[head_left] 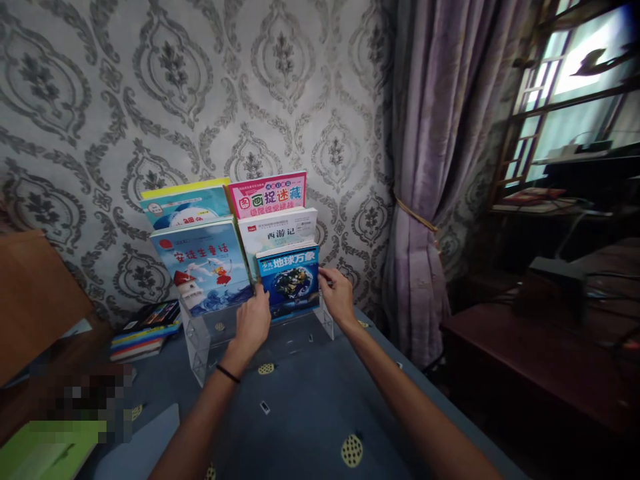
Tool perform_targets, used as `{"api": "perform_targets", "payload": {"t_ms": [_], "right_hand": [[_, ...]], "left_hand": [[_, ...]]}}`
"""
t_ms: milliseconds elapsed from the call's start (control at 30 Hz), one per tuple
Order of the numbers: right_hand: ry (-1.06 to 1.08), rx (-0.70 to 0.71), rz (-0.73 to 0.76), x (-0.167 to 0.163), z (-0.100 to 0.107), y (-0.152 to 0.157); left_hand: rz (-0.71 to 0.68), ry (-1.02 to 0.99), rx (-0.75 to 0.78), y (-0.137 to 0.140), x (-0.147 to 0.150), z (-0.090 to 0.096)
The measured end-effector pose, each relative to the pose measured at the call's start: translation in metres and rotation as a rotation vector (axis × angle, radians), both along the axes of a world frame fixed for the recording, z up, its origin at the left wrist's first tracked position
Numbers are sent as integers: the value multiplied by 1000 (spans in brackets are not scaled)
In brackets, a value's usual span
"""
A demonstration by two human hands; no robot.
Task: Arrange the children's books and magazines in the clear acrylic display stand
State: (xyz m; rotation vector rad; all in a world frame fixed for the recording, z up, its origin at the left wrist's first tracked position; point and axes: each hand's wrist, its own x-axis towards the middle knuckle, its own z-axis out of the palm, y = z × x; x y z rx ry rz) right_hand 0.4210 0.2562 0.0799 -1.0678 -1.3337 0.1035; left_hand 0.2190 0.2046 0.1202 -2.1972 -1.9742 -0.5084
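A blue book with a picture of the Earth (293,283) stands at the front right of a clear plastic book rack (197,347). My left hand (254,319) is closed at its left edge, and my right hand (336,293) pinches its right edge. Behind it rise a pale book (280,231) and a pink book (270,193). To the left leans a light-blue storybook (205,270), with a teal book (187,207) and a yellow-edged book (185,188) at its back.
Several books lie in a stack (145,330) left of the rack. A brown box (40,300), a green item (55,450) and a grey-blue sheet (140,447) are at the left. A purple curtain (425,167) and a dark red cabinet (530,367) stand right of the cloth-covered table (310,413).
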Motion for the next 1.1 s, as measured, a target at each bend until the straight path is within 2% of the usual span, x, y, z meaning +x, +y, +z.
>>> {"api": "perform_targets", "payload": {"t_ms": [633,833,900,1033,1100], "right_hand": [[2,-91,-7,-3,6,-7],[69,-63,-142,-13,13,-20],[29,-43,-68,-19,16,-25],[-156,-49,231,-30,15,-29],[-219,-67,309,-35,11,-27]], "left_hand": [[-49,92,-81,1,-15,6],[-72,92,-72,1,-18,6],[-72,79,-61,3,-18,6],[-42,34,-53,2,-14,3],[-39,1,-36,0,-15,0]]}}
